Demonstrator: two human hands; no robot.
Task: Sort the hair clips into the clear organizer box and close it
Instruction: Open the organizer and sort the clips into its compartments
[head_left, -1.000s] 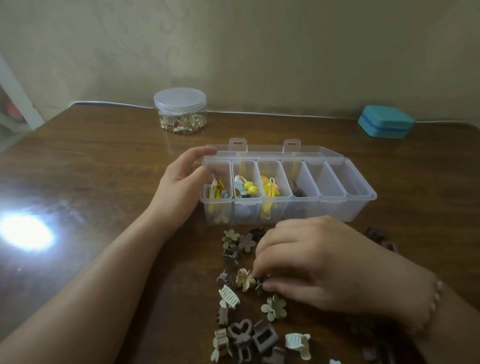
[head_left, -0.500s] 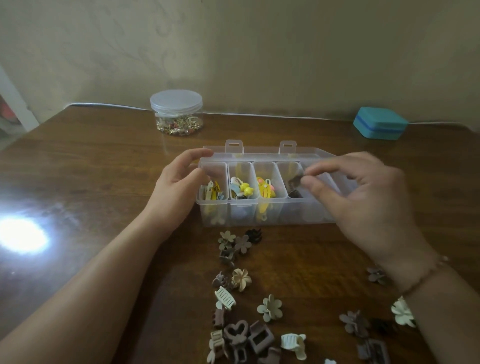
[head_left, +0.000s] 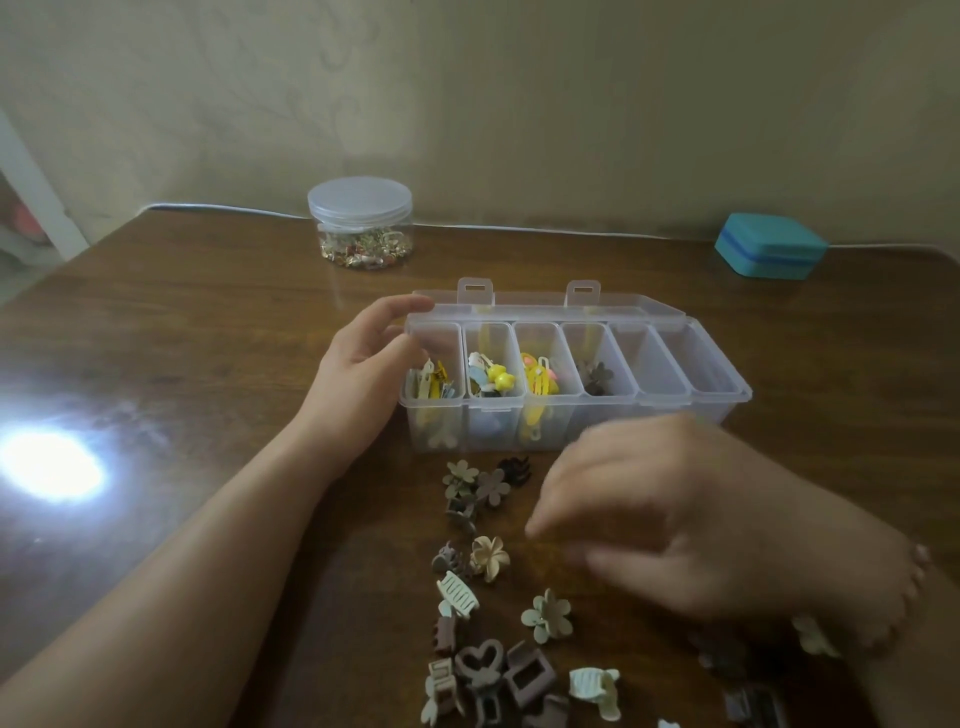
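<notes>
The clear organizer box (head_left: 722, 400) stands open on the table, its lid (head_left: 550, 306) folded back. Its three left compartments hold colourful clips, the fourth holds brown flower clips (head_left: 596, 376), and the two on the right look bare. My left hand (head_left: 363, 374) grips the box's left end. My right hand (head_left: 675, 525) hovers blurred in front of the box, fingers apart and pointing left, with nothing seen in it. Several brown and beige hair clips (head_left: 488, 561) lie scattered on the table below it, among them a beige flower clip (head_left: 546, 614) and a heart clip (head_left: 480, 662).
A round clear jar (head_left: 360, 223) of small golden items stands at the back left. A teal case (head_left: 770, 245) sits at the back right. A bright light glare (head_left: 49, 465) marks the wooden table (head_left: 182, 338) on the left. More clips (head_left: 748, 670) lie under my right wrist.
My right hand carried a brown clip from the pile to the fourth compartment, let it go there, and has come back down toward the loose clips. My left hand stayed on the box.
</notes>
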